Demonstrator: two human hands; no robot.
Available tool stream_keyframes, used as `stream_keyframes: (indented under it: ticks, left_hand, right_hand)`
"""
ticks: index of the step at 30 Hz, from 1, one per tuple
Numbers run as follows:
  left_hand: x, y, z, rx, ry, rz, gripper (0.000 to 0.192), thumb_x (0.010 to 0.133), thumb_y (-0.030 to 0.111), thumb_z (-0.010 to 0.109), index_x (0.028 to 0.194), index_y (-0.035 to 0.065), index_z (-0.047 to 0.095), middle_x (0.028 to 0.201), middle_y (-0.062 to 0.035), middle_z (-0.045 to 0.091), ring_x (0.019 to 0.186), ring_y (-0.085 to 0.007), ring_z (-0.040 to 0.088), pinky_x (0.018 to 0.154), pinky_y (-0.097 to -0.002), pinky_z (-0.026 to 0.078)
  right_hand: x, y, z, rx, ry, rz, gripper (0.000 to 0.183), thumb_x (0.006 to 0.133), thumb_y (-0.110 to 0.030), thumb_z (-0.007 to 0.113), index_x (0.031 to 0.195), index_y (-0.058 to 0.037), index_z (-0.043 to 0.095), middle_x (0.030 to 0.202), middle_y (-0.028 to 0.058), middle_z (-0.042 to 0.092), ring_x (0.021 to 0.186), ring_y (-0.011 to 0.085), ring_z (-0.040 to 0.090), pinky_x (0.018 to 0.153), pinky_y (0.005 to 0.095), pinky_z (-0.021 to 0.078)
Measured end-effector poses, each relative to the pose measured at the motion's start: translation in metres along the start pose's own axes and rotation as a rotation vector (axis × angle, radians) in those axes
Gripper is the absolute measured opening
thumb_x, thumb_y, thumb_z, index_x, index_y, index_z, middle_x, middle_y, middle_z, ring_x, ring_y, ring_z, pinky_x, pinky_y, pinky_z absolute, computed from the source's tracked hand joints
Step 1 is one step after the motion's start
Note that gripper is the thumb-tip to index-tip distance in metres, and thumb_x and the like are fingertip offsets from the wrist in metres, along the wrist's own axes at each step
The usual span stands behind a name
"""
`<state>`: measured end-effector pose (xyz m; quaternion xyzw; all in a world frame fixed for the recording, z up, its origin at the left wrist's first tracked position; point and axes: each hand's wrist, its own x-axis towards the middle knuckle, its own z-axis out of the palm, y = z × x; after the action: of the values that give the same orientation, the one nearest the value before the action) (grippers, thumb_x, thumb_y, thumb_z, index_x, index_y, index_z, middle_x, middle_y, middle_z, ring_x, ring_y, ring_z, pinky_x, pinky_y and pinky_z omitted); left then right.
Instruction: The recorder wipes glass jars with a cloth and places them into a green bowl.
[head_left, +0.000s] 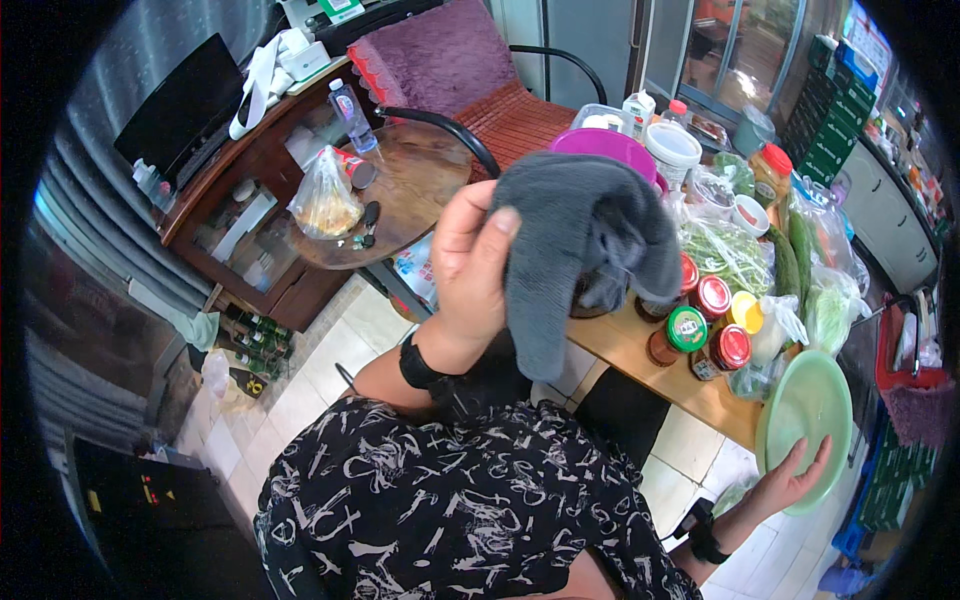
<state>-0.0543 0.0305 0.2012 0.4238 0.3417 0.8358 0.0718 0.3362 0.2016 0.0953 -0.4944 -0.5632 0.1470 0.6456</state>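
My left hand (476, 259) pinches a grey knitted cloth (544, 255) between thumb and fingers, raised in front of my body. The cloth hangs in folds and hides part of the wooden table (622, 349). Lower right, my right hand (784, 484) is spread in front of a pale green plastic basin (806, 397), overlapping its near rim; whether it touches the basin is unclear. Behind the cloth stands a magenta plastic basin (607, 144). Close to the cloth are a green-lidded jar (684, 330), a red-lidded jar (729, 349) and other jars.
Bagged green vegetables (724, 251), cucumbers (787, 262) and a white tub (673, 150) crowd the table. On the left, a round wooden table (412, 165) holds a bottle (352, 116) and a plastic bag (326, 199). An armchair (450, 67) stands behind; green bottles (259, 345) are on the floor.
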Motion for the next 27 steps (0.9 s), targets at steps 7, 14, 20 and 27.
stream_keyframes:
  ticks: [7, 14, 20, 27]
  left_hand:
    - [0.039, 0.006, -0.059, 0.343, 0.352, 0.051, 0.017, 0.101, 0.014, 0.056, 0.110, 0.0006, 0.062, 0.106, -0.0034, 0.065, 0.095, -0.0110, 0.061, 0.083, -0.0259, 0.050]
    - [0.127, -0.021, -0.145, 0.360, 0.311, 0.337, 0.021, 0.103, 0.019, 0.055, 0.110, 0.0006, 0.062, 0.097, -0.0075, 0.068, 0.082, -0.0144, 0.065, 0.074, -0.0272, 0.054]
    - [0.140, -0.079, -0.264, 0.908, 0.365, 0.074, 0.042, 0.097, 0.022, 0.066, 0.126, -0.0073, 0.057, 0.115, -0.0120, 0.066, 0.101, -0.0166, 0.061, 0.090, -0.0312, 0.050]
    - [0.073, -0.080, -0.143, 0.705, 0.050, 0.001, 0.038, 0.097, 0.015, 0.064, 0.130, -0.0020, 0.057, 0.126, -0.0116, 0.062, 0.115, -0.0176, 0.058, 0.098, -0.0311, 0.045]
  right_hand:
    - [-0.003, -0.007, 0.010, -0.030, -0.034, 0.016, 0.044, 0.100, -0.013, 0.060, 0.140, 0.0018, 0.050, 0.144, 0.0139, 0.050, 0.133, 0.0235, 0.045, 0.113, 0.0379, 0.0338]
    - [-0.004, -0.009, 0.024, -0.040, -0.073, -0.071, 0.043, 0.098, -0.012, 0.063, 0.138, 0.0025, 0.052, 0.144, 0.0155, 0.050, 0.135, 0.0243, 0.044, 0.115, 0.0388, 0.0301]
    - [-0.004, -0.017, 0.018, -0.026, -0.075, -0.045, 0.043, 0.098, -0.011, 0.062, 0.138, 0.0005, 0.053, 0.146, 0.0164, 0.048, 0.137, 0.0253, 0.043, 0.115, 0.0395, 0.0304]
    - [0.000, -0.012, 0.017, -0.026, -0.087, -0.052, 0.041, 0.097, -0.010, 0.062, 0.137, -0.0007, 0.055, 0.148, 0.0174, 0.045, 0.137, 0.0256, 0.042, 0.115, 0.0392, 0.0316]
